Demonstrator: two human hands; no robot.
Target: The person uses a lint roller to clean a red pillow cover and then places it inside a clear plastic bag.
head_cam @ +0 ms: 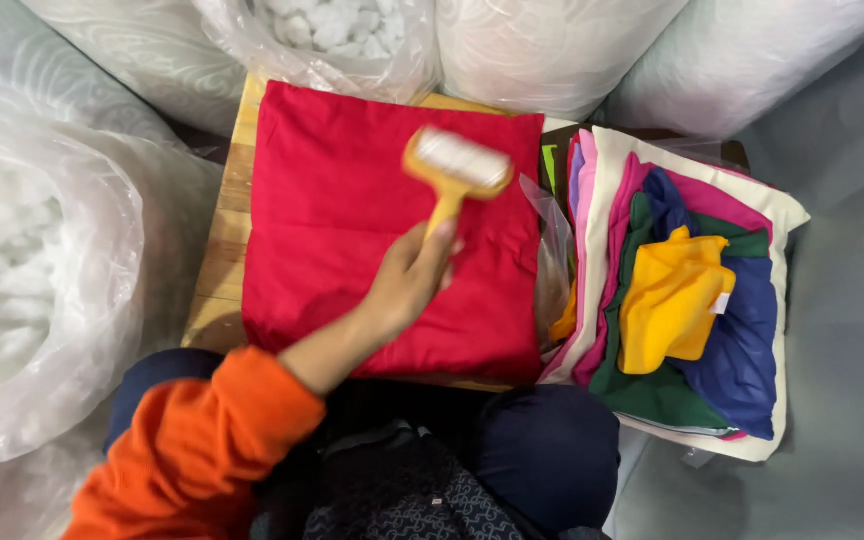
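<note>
1. Red fabric cover (352,220) lies flat on the wooden desk (224,250), just ahead of the knees.
2. Lint roller (455,165), yellow handle, white drum, sits over the cover's upper right part; blurred, contact uncertain.
3. Left hand (407,280): fingers clamped round the handle. Right hand not in view.
4. Progress, judged: cover spread, rolling in hand; no lint visible either way.
5. Right: stack of coloured cloths (687,300), touching the cover's edge.
6. Around: clear bags of white stuffing (42,280) crowd the desk.
</note>
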